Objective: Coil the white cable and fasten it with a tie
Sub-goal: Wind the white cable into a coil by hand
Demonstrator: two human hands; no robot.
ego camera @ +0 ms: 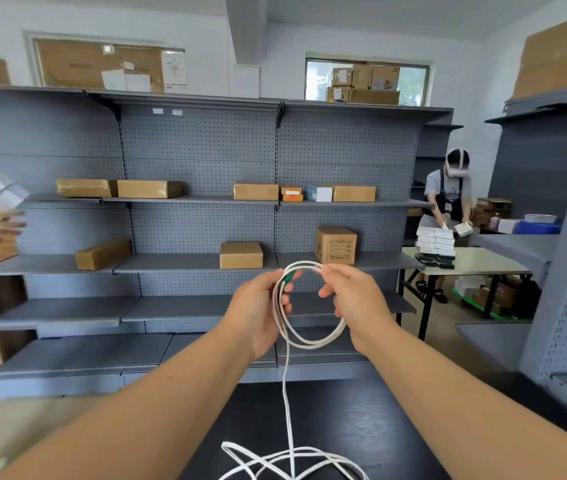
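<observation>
Two bare forearms run from the near bottom corners toward the middle of the view, with no sleeves, watch, bracelet or gloves on them. The left hand [261, 306] and right hand [355, 299] are uncovered too, with no rings on the fingers that show, and short plain nails

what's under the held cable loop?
One strand of the white cable hangs from the left hand to loose loops on the black table. The frame's bottom edge cuts off the pile.
</observation>
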